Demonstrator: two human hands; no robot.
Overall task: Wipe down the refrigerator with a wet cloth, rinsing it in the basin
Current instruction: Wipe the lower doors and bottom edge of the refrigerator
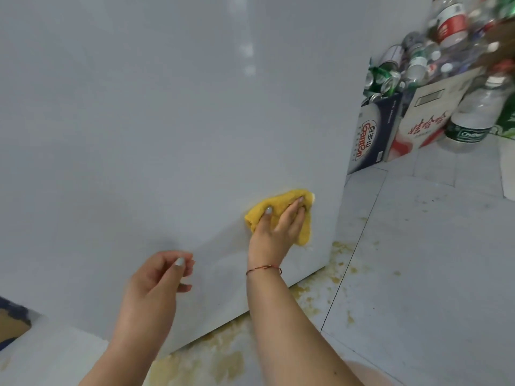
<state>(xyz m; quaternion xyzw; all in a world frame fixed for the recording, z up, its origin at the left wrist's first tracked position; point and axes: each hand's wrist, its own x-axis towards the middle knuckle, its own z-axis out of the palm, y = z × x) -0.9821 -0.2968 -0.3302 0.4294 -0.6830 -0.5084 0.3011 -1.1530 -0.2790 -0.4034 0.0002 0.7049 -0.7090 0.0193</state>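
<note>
Right hand [281, 224] pressing yellow cloth [278, 213] flat against refrigerator [167, 121] side panel, low, toward 4 o'clock of frame, near panel's right edge. Fingers spread over bunched cloth, thumb hooked on its left fold: likely to keep pressure on while wiping. Left hand [164, 274] free at 6 o'clock, just off panel, fingers loosely curled, grasping nothing; probably balance. Yellowish splatter [320, 288] on floor tiles [418, 246] along refrigerator base. Boxes of cans and bottles [404, 87] at 2 o'clock. Basin not in view.

Cardboard boxes [395, 126] heaped with empty bottles [451, 20] on stained floor tiles [418, 260]
</note>
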